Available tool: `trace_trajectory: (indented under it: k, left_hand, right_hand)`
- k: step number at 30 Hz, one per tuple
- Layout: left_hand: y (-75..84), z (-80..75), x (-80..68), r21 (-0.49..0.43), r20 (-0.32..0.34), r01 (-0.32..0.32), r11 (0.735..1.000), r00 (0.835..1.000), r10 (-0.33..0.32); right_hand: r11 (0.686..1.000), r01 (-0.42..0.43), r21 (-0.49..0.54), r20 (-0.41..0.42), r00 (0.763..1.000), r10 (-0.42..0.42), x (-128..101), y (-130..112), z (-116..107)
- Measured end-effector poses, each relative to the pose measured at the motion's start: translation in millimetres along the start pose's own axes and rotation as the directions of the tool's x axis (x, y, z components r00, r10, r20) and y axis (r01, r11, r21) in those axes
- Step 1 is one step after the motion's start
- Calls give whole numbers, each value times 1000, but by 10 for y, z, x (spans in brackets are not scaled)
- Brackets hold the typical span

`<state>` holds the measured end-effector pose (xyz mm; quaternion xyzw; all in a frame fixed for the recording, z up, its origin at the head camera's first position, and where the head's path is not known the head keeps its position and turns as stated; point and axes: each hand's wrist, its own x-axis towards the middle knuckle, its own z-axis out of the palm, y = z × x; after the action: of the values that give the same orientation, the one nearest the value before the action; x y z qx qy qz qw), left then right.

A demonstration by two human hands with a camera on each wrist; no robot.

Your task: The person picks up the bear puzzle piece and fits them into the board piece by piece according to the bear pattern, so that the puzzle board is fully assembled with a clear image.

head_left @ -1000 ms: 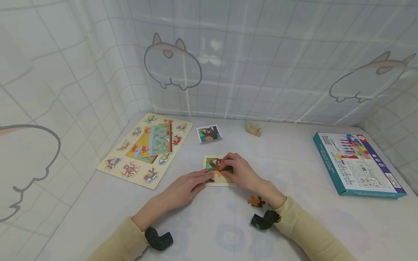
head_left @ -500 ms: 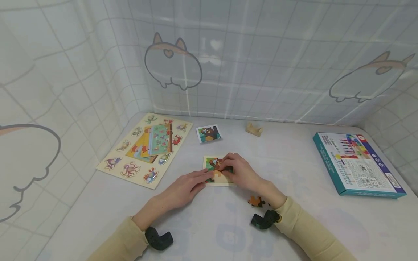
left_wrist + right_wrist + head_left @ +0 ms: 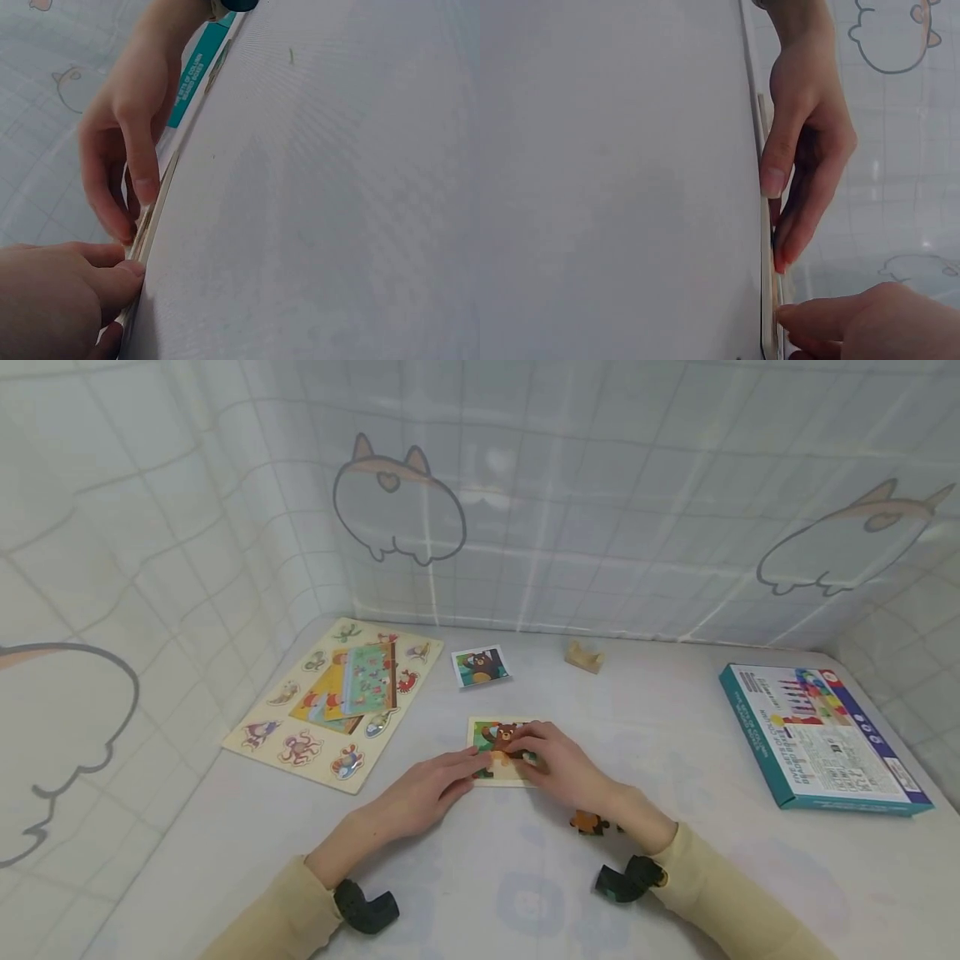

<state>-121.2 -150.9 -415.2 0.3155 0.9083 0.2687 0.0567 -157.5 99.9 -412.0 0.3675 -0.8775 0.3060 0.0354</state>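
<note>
In the head view a wooden jigsaw board (image 3: 498,782) with a brown bear picture lies between both hands; part of it shows bare wood. My left hand (image 3: 431,789) rests on its left side with straight fingers, thumb along the near edge. From the right, my right hand (image 3: 567,766) reaches over the board, bent fingertips touching the picture and thumb set apart from the index finger. Its palm and fingers hide the board's right part. Loose puzzle pieces (image 3: 589,822) lie beside the right forearm. In the left wrist view the board (image 3: 154,225) appears edge-on under both hands.
A bear picture card (image 3: 482,667) lies behind the board. To the left is a large sea-animal puzzle board (image 3: 315,768) with two colourful picture cards (image 3: 370,679) on it. A small wooden holder (image 3: 583,657) stands at the back, a teal-edged box (image 3: 832,739) at the right.
My right hand has shifted slightly right and toward me, its fingers loosening, so more of the bear's face shows. The right forearm moved likewise. My left hand has stayed in place.
</note>
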Motion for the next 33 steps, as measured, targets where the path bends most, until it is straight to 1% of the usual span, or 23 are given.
trace_trajectory:
  k: [7, 12, 15, 19, 25, 31, 33]
  left_hand:
    - [-4, 7, -6, 13, -1, 5, 1000, 1000, -5]
    - [17, 1, -2, 12, 3, 8, 1000, 1000, -8]
    - [28, -2, 3, 10, 6, 10, 1000, 1000, -10]
    - [36, -3, 11, 12, 11, 10, 1000, 1000, -10]
    - [31, 1, 12, 13, 10, 5, 1000, 1000, -6]
    - [14, 3, -5, 13, 0, 12, 1000, 1000, -12]
    - [11, 4, -6, 14, -4, 10, 1000, 1000, -10]
  right_hand:
    - [999, -38, 36, -51, 998, 39, -178, 91, -126]
    - [999, -15, 45, -61, 998, 18, -326, 183, -233]
    - [998, -16, 57, -43, 999, 19, -418, 238, -298]
    - [997, -34, 73, -9, 999, 35, -527, 302, -381]
    - [993, -62, 99, 19, 998, 60, -656, 390, -469]
    - [985, -61, 159, 47, 997, 54, -686, 453, -485]
    - [983, -72, 171, 61, 996, 62, -676, 418, -500]
